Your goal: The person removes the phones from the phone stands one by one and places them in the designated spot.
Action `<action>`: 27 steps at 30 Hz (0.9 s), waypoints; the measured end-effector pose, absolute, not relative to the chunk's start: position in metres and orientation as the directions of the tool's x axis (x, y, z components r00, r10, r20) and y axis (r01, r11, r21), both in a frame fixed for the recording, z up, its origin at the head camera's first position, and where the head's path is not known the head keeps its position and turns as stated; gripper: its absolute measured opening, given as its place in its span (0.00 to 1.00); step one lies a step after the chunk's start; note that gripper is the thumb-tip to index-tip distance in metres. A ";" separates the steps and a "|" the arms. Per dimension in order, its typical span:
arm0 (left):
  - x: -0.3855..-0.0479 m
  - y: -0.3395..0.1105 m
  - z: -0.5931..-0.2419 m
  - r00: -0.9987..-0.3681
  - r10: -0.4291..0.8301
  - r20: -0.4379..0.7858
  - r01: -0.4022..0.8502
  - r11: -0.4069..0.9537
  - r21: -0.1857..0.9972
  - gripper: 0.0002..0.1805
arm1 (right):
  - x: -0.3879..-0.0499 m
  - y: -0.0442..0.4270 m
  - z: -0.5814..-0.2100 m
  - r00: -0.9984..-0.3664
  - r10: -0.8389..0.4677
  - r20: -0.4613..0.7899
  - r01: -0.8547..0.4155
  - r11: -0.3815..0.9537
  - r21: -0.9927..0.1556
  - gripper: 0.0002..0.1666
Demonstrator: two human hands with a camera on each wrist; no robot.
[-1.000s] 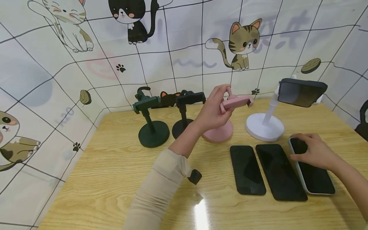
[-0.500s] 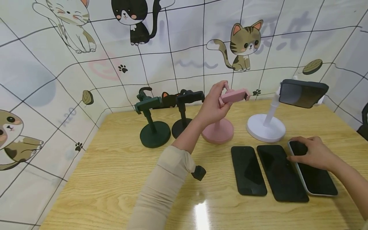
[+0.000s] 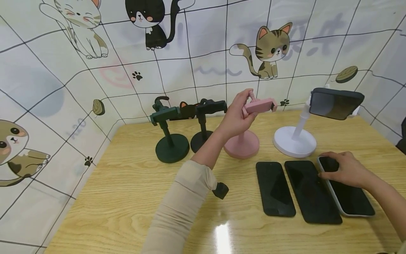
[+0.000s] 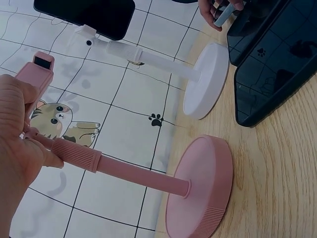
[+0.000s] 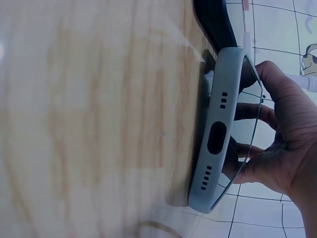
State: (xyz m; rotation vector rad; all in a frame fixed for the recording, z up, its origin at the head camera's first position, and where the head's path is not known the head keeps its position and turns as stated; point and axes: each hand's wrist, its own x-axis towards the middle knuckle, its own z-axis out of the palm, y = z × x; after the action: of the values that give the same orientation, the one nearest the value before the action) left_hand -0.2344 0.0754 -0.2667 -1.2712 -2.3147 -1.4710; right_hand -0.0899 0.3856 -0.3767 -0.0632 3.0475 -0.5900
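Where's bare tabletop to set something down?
Widest: the table left of the left sleeve, in front of the green stand. Smaller: between that sleeve and the leftmost phone. Crowded: from the middle phone to the rightmost phone, gripped by the right hand, and the back row, where the left hand holds the pink stand.

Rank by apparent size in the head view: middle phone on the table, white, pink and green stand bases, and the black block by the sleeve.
1. Middle phone
2. White base
3. Pink base and green base, too alike to rank
4. Black block
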 end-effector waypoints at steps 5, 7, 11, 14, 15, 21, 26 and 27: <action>-0.234 0.077 -0.267 -0.666 0.579 0.471 0.653 0.148 0.743 0.32 | -0.090 0.386 -0.377 -0.998 -0.066 -0.015 -0.056 0.927 -0.371 0.40; -0.235 0.077 -0.267 -0.678 0.581 0.450 0.622 0.128 0.773 0.32 | -0.089 0.386 -0.378 -0.997 -0.081 0.004 -0.077 0.928 -0.365 0.39; -0.232 0.075 -0.262 -0.695 0.593 0.406 0.556 0.086 0.827 0.33 | -0.089 0.385 -0.380 -0.993 -0.109 0.044 -0.117 0.927 -0.356 0.36; -0.223 0.071 -0.252 -0.702 0.602 0.382 0.519 0.064 0.852 0.33 | -0.088 0.385 -0.380 -0.991 -0.118 0.056 -0.130 0.924 -0.358 0.35; -0.220 0.069 -0.249 -0.704 0.603 0.375 0.509 0.061 0.858 0.33 | -0.088 0.385 -0.380 -0.992 -0.116 0.051 -0.127 0.924 -0.361 0.36; -0.224 0.070 -0.253 -0.711 0.602 0.363 0.482 0.042 0.875 0.34 | -0.084 0.382 -0.379 -0.996 -0.079 -0.034 -0.061 0.926 -0.373 0.38; -0.237 0.076 -0.268 -0.715 0.586 0.381 0.489 0.029 0.872 0.35 | -0.083 0.381 -0.379 -0.996 -0.069 -0.051 -0.044 0.921 -0.388 0.37; -0.237 0.076 -0.269 -0.717 0.582 0.383 0.488 0.029 0.872 0.35 | -0.082 0.380 -0.379 -0.996 -0.072 -0.053 -0.046 0.922 -0.385 0.35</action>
State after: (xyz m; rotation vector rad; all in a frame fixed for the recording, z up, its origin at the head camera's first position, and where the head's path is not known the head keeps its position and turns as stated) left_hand -0.2368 0.0763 -0.2689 -1.2048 -2.3083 -1.8964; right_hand -0.0822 0.3804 -0.3794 -0.0922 3.0151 -0.6021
